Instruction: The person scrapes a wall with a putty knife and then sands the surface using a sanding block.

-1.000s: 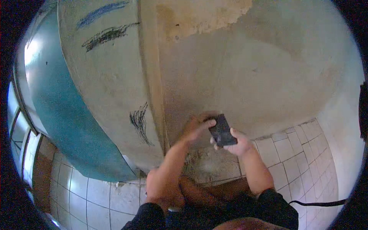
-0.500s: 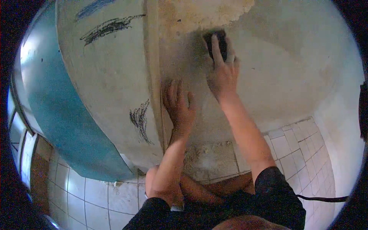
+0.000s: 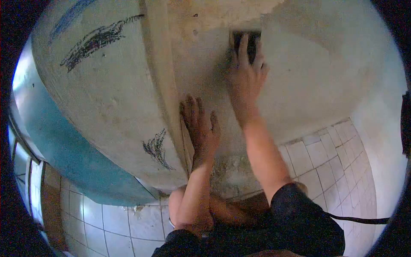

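Observation:
My right hand [image 3: 247, 70] holds a dark, block-like pad [image 3: 253, 45] against the wall [image 3: 308, 90], with its fingers spread over the pad. Below a peeling, yellowish patch [image 3: 205, 17], the pad touches the plaster. Lower and to the left, my left hand [image 3: 200, 122] rests on the wall beside a vertical corner edge [image 3: 165, 94]. Its fingers are apart and nothing is in it.
Left of the corner, a pale wall face [image 3: 102, 85] bears black and blue scribbles, with a teal surface [image 3: 81, 150] beyond. White floor tiles [image 3: 141, 222] lie below. A black cord [image 3: 359, 220] runs at the lower right.
The view has shifted slightly. My right hand and the dark pad have changed angle, and the pad now sits straighter. My left hand stays by the corner.

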`<state>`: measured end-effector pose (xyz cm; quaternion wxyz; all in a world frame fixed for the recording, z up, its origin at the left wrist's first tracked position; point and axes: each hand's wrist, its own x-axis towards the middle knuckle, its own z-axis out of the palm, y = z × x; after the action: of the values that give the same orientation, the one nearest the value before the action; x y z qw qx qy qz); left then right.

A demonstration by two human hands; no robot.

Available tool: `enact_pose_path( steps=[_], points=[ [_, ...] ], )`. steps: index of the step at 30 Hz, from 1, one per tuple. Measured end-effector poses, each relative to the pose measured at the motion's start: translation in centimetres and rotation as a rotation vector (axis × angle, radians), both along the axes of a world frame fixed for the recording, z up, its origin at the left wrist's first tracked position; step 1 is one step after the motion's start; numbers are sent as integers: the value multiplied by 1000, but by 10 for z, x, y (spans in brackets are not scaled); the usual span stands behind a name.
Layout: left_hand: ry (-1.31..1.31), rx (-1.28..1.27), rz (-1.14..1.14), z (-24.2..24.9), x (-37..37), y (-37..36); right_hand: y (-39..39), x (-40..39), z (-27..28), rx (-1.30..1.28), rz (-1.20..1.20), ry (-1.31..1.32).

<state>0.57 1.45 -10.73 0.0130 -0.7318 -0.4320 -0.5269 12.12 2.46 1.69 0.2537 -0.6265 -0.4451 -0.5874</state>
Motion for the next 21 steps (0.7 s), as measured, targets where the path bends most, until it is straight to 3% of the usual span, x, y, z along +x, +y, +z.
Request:
enact_pose_path(
  steps=[1, 3, 6, 9, 10, 12, 15, 17, 19, 21],
  points=[
    [9, 0, -7, -2, -1, -1, 1, -1, -8, 0, -7, 9],
    [55, 16, 38, -8, 1, 6, 13, -2, -17, 157, 313, 249],
    [26, -17, -14, -5, -1, 5, 18, 5, 52, 196, 334, 246],
    [82, -29, 44, 1, 5, 1, 12, 3, -21, 132, 242, 236],
    [86, -24, 49, -3, 1, 1, 8, -1, -18, 137, 247, 240],
    [87, 3, 2, -10, -1, 11, 8, 0, -3, 159, 265, 98],
    [64, 12, 18, 0, 7, 0, 15, 11, 58, 210, 344, 121],
    [34, -29, 18, 9, 13, -12, 16, 15, 10, 174, 268, 202],
    [6, -17, 29, 12, 7, -10, 13, 8, -25, 147, 350, 243],
    [88, -41, 2, 9, 2, -5, 15, 16, 48, 107, 336, 258]
  ],
)
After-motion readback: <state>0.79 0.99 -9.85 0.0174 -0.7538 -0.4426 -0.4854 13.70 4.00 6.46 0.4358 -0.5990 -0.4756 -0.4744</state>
